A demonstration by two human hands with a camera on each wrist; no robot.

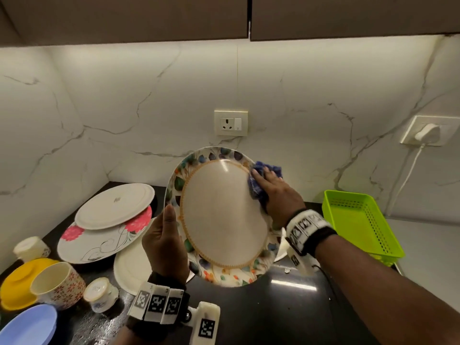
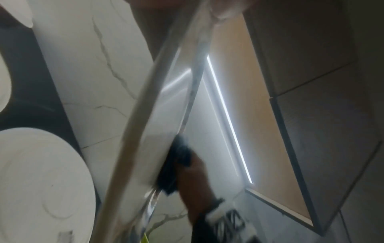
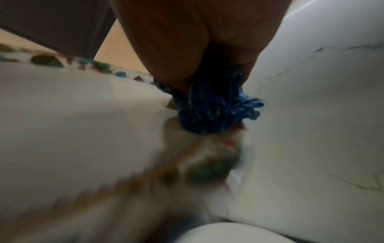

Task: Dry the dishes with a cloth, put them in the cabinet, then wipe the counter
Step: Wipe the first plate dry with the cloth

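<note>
A large plate with a leaf-and-flower rim is held tilted above the black counter, its face toward me. My left hand grips its left edge, thumb on the rim. My right hand presses a bunched blue cloth against the plate's upper right rim. In the left wrist view the plate appears edge-on with the cloth and my right hand behind it. The right wrist view is blurred but shows the cloth under my palm on the plate.
Left on the counter lie stacked plates, a white plate, cups, a yellow bowl and a blue plate. A green basket sits at right. Closed cabinets hang overhead.
</note>
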